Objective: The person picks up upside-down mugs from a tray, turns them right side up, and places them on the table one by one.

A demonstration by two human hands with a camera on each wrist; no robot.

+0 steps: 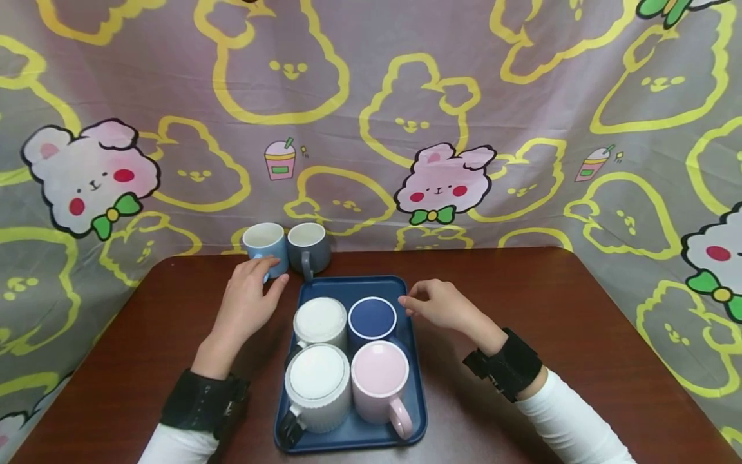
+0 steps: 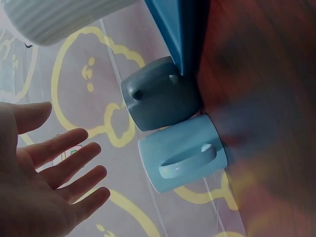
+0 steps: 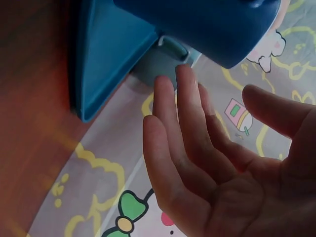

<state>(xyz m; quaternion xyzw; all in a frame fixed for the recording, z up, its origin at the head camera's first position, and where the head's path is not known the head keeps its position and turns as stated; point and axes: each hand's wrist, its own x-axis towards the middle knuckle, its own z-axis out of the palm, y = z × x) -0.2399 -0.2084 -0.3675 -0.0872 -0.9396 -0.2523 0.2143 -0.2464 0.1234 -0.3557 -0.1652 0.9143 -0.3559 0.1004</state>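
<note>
My left hand [image 1: 250,298] reaches toward a light blue mug [image 1: 266,240] at the back of the table, overlapping it in the head view. In the left wrist view the fingers are spread and apart from this light blue mug [image 2: 183,153]. Beside it stands a dark grey mug [image 1: 310,245], its handle facing me. My right hand [image 1: 443,304] hovers at the right edge of a blue tray [image 1: 353,288], fingers loosely bent and holding nothing. Nearest to it on the tray is a navy mug [image 1: 372,320].
Also on the tray are two white ribbed mugs [image 1: 320,380] in the left column and a pink mug [image 1: 380,377] at the front right, handle toward me. Behind the brown table [image 1: 510,290] hangs a patterned cloth [image 1: 348,142].
</note>
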